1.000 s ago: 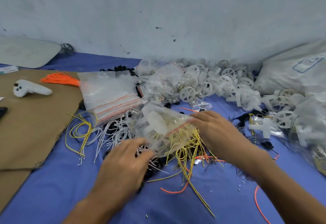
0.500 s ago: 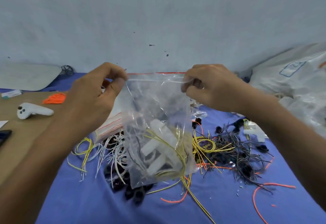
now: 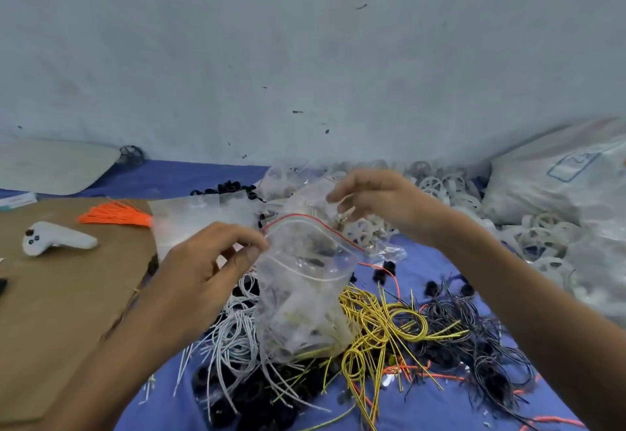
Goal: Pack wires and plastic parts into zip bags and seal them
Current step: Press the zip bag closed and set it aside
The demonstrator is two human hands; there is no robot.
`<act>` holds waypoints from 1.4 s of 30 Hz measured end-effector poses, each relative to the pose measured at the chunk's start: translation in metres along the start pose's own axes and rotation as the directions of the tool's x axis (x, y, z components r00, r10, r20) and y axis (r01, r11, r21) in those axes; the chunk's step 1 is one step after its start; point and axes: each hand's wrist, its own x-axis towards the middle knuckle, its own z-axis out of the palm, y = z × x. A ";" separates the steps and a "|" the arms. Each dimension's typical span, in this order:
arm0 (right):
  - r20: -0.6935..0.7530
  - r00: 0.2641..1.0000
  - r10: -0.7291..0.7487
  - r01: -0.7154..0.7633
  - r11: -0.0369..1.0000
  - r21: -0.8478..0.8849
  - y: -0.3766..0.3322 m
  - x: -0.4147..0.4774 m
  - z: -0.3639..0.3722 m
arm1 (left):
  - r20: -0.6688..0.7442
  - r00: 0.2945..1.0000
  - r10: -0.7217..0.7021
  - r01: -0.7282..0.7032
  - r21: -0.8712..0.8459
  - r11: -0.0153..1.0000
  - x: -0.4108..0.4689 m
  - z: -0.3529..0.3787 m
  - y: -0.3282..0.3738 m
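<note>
A clear zip bag (image 3: 305, 298) with a red strip along its mouth stands on the wire pile, holding white plastic parts and yellow wires. My left hand (image 3: 203, 271) pinches the bag's top left corner between thumb and forefinger. My right hand (image 3: 382, 203) hovers just above and behind the bag's right side, its fingers loosely spread, and it holds nothing that I can see. Loose yellow wires (image 3: 382, 322), white wires (image 3: 233, 329) and black wires (image 3: 474, 332) lie on the blue cloth around the bag.
A brown cardboard sheet (image 3: 67, 301) at the left carries a white controller (image 3: 57, 239) and an orange wire bundle (image 3: 115, 215). Empty zip bags (image 3: 203, 213) lie behind my left hand. White plastic wheels (image 3: 440, 190) and a large white sack (image 3: 559, 186) fill the right.
The bag, held up by both hands at its mouth, has come down onto the wires. My right hand has let go of it; my left still pinches its corner.
</note>
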 end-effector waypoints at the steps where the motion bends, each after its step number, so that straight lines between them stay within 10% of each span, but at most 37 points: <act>1: -0.114 0.993 0.007 -0.015 0.997 -0.074 0.010 0.017 -0.007 | -0.001 1.000 0.005 -0.005 -0.012 1.000 0.000 0.000 0.001; 6: -0.120 0.993 0.010 -0.097 0.657 -0.747 0.077 0.102 -0.009 | -0.007 0.999 0.035 -0.035 -0.059 0.998 0.002 0.006 0.009; 15: -0.113 0.956 0.269 -0.200 0.321 -0.926 0.184 0.154 0.013 | -0.013 0.997 0.075 -0.076 -0.034 0.997 0.012 0.001 0.005; 21: -0.286 0.952 0.107 -0.302 0.455 -0.838 0.178 0.151 -0.017 | -0.006 0.998 0.069 -0.069 -0.036 0.997 0.011 0.005 0.002; 27: -0.342 0.937 0.075 -0.150 0.969 -0.198 0.084 0.092 -0.058 | -0.015 0.997 0.078 -0.078 -0.001 0.997 0.009 0.005 0.015; 35: -0.075 0.992 -0.100 0.123 0.874 0.469 -0.054 -0.015 -0.020 | 0.012 1.000 0.018 -0.019 0.015 1.000 0.009 0.006 0.031; 42: -0.039 0.992 -0.117 0.111 0.984 -0.137 -0.061 -0.053 0.051 | 0.004 1.000 0.021 -0.021 0.051 0.998 0.000 0.004 0.041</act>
